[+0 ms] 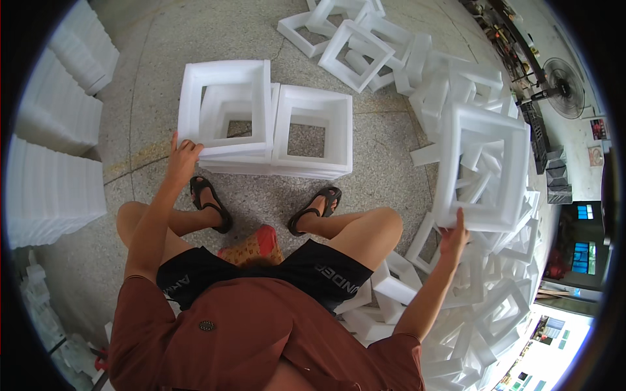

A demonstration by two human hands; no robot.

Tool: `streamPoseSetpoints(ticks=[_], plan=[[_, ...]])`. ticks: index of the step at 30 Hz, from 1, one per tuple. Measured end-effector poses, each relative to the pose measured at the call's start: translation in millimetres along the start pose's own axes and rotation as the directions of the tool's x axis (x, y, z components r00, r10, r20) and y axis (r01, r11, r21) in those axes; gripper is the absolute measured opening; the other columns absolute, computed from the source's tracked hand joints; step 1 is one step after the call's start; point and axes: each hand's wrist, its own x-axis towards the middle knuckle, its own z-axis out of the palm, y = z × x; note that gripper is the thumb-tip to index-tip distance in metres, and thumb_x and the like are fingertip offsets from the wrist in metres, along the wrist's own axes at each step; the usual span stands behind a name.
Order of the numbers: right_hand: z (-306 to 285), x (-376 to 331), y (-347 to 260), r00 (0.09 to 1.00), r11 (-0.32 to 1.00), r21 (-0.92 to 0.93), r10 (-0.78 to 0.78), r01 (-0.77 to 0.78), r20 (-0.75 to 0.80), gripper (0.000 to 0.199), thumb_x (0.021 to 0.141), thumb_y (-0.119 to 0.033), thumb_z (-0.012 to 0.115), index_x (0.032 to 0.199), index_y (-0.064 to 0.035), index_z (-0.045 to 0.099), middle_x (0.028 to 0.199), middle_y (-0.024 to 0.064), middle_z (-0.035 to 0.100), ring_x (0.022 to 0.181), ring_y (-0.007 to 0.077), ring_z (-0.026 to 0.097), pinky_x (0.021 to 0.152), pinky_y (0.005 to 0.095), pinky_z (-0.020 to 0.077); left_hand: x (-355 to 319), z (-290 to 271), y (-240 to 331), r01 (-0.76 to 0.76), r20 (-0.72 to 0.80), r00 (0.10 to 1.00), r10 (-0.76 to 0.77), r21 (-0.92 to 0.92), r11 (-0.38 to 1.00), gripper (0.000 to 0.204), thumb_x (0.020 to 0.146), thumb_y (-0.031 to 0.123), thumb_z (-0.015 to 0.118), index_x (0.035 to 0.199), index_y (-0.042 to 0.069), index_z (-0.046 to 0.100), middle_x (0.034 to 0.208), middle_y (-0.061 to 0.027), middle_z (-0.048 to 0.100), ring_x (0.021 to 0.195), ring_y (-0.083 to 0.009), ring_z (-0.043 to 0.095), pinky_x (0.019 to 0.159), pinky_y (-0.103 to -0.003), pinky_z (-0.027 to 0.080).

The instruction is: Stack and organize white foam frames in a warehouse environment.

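Left hand [183,154] rests open-fingered on the corner of a stack of white square foam frames [225,111] on the speckled concrete floor [385,140]. Right hand [453,236] grips the lower edge of a white square foam frame [486,169], apparently lifted from the loose foam-frame pile [482,313] at right.

Two stacks of foam frames [274,124] are sitting side by side on the floor [385,143] before a seated person's feet. A heap of loose frames [482,195] is lying to the right, and foam slab stacks [55,156] are standing to the left.

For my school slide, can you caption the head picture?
Seated person's left hand rests on a stacked foam frame; right hand grips another frame.
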Motion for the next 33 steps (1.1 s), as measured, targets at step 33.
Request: streamPoseSetpoints(ticks=[33], plan=[[221, -160, 66, 0.751, 0.807, -0.272, -0.287, 0.524, 0.595, 0.033, 0.083, -0.008, 0.075, 0.112, 0.0047, 0.066, 0.088, 0.0125, 0.070, 0.074, 0.0169, 0.068, 0.066, 0.0301, 0.0544, 26, 35, 33, -0.104, -0.012, 0.995, 0.104, -0.220, 0.970, 0.037, 0.082, 0.013, 0.072, 0.118, 0.012, 0.065, 0.104, -0.0060, 0.065, 0.116, -0.0234, 0.057, 0.117, -0.060, 0.019]])
